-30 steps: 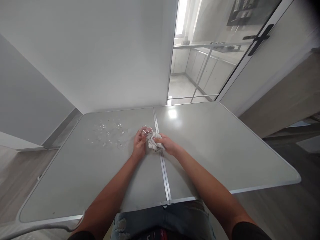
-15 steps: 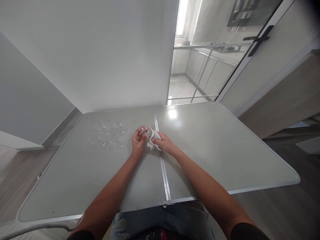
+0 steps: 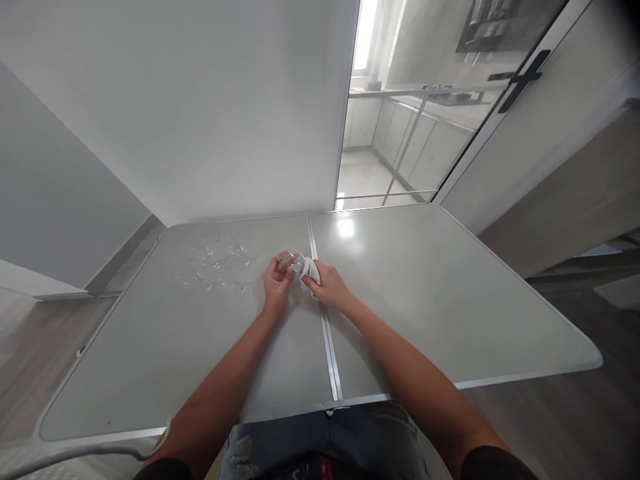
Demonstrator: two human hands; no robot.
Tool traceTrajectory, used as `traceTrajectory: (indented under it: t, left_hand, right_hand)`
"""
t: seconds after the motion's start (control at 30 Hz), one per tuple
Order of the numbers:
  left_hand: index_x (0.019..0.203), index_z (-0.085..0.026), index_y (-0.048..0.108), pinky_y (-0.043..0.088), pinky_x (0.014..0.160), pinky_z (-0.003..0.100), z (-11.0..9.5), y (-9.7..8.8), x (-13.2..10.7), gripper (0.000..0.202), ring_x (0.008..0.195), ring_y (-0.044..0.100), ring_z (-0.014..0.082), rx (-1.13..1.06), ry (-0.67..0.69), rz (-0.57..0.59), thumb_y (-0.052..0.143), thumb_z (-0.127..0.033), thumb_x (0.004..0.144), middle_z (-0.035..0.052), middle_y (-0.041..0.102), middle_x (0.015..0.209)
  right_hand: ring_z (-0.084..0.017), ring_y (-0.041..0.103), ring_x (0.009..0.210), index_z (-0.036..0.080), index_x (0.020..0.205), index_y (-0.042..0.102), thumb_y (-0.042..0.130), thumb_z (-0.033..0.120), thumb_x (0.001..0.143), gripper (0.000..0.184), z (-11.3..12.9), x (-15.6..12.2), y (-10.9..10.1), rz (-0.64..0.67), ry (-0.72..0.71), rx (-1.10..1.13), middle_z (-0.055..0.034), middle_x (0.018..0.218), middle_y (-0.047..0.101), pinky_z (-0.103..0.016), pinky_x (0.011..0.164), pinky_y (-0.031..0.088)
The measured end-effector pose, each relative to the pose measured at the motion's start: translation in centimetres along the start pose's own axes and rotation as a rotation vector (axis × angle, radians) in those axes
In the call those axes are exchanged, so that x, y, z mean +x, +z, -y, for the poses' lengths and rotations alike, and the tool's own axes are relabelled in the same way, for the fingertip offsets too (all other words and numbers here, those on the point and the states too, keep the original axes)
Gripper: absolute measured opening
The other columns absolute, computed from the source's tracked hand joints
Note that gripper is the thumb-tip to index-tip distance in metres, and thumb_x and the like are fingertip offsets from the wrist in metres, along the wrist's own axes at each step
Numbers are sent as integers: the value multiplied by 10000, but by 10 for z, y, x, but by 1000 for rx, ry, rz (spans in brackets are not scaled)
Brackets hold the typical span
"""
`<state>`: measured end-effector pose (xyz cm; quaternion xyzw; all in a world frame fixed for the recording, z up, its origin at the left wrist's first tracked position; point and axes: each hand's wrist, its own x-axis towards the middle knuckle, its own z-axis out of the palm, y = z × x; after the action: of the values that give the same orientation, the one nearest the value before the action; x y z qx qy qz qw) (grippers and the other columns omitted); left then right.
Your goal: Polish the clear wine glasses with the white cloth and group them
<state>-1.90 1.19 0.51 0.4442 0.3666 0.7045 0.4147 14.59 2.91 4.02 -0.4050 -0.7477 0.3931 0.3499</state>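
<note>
My left hand (image 3: 277, 279) is closed around a small clear drinking glass (image 3: 291, 260), tilted with one end toward the right. In my right hand (image 3: 329, 285) a white cloth (image 3: 311, 271) is bunched up and pressed against the right end of the glass. The fingers and the cloth cover part of the glass. Both hands are just above the middle of the table, near its metal seam. To the left of my left hand, several clear glass pieces (image 3: 216, 265) stand or lie on the table; their exact shape is hard to make out.
The pale folding table (image 3: 425, 293) has a metal seam (image 3: 327, 340) down its middle. A white cable (image 3: 100, 451) passes the front left edge. Behind the table are a white wall (image 3: 240, 120) and a glass door (image 3: 395, 133) with a black handle (image 3: 523, 80).
The white cloth has bunched closer into my right hand, and its loose end no longer hangs toward my left hand. The glass has turned slightly; my left hand has barely moved.
</note>
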Motion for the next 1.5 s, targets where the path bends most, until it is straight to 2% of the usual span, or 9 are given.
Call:
traceTrajectory:
  t: [0.13, 0.23, 0.33, 0.53, 0.73, 0.93, 1.1, 1.4, 1.5]
  left_hand:
    - [1281, -186, 634, 534, 963, 403, 4, 1, -2, 614, 1083, 703, 275, -63, -35, 19, 769, -545, 801, 166, 716, 1201]
    - [1282, -188, 632, 547, 934, 402, 4, 1, -3, 632, 1079, 707, 283, -78, -44, 44, 763, -569, 795, 166, 722, 1191]
    - [1289, -188, 630, 547, 936, 403, 2, 1, -3, 648, 1077, 708, 285, -54, -28, 44, 759, -583, 791, 171, 714, 1211]
    - [1314, -218, 600, 511, 1016, 409, 0, 0, -1, 626, 1166, 665, 271, 35, 24, 6, 824, -449, 776, 168, 668, 1308]
    - [1271, -196, 638, 511, 1028, 409, 3, 0, 1, 543, 1104, 687, 247, -97, -23, 43, 753, -500, 836, 163, 687, 1249]
    - [1314, -308, 596, 593, 946, 437, -6, 4, 1, 613, 1181, 630, 254, -161, 8, 14, 844, -408, 763, 117, 529, 1423]
    - [1295, -347, 583, 609, 929, 452, -7, 3, 2, 626, 1209, 627, 282, -80, 68, 13, 861, -411, 738, 82, 485, 1431]
    - [1275, -292, 554, 602, 932, 453, -11, 10, -10, 660, 1146, 671, 286, 81, 88, 197, 887, -333, 706, 109, 575, 1350]
    - [1269, -288, 554, 598, 934, 469, -13, 12, -13, 660, 1180, 651, 295, 104, 109, 224, 890, -320, 701, 119, 579, 1352]
  right_hand:
    - [-163, 557, 663, 176, 891, 617, 699, 483, 778, 337, -4, 2, -2, 182, 273, 672, -21, 753, 625, -286, 644, 468]
    - [-173, 578, 635, 171, 899, 617, 754, 518, 711, 418, -4, 1, -5, 317, 420, 912, -36, 753, 639, -318, 627, 512]
    - [-185, 585, 661, 172, 934, 608, 705, 538, 763, 415, -2, 0, -6, 334, 327, 751, -48, 776, 644, -323, 648, 509]
    - [-203, 558, 776, 183, 965, 578, 569, 351, 884, 187, -3, -1, 1, -31, -1, -162, -82, 881, 650, -303, 724, 415]
    - [-147, 510, 655, 178, 826, 599, 603, 532, 851, 355, -10, 6, 5, 48, 133, 462, -6, 728, 593, -266, 653, 417]
    - [-135, 531, 656, 198, 868, 628, 704, 507, 765, 334, -19, 9, -2, -574, 344, 701, 9, 753, 619, -244, 622, 428]
    - [-164, 586, 675, 185, 896, 661, 749, 593, 706, 458, -17, 10, 8, -264, 413, 974, -30, 775, 663, -270, 616, 475]
    - [-147, 545, 620, 144, 800, 685, 796, 453, 652, 360, -29, 8, 4, -540, 409, 522, -16, 694, 639, -258, 558, 429]
    - [-167, 599, 663, 146, 905, 700, 765, 524, 697, 436, -29, 8, -3, -454, 446, 651, -48, 781, 688, -281, 599, 490]
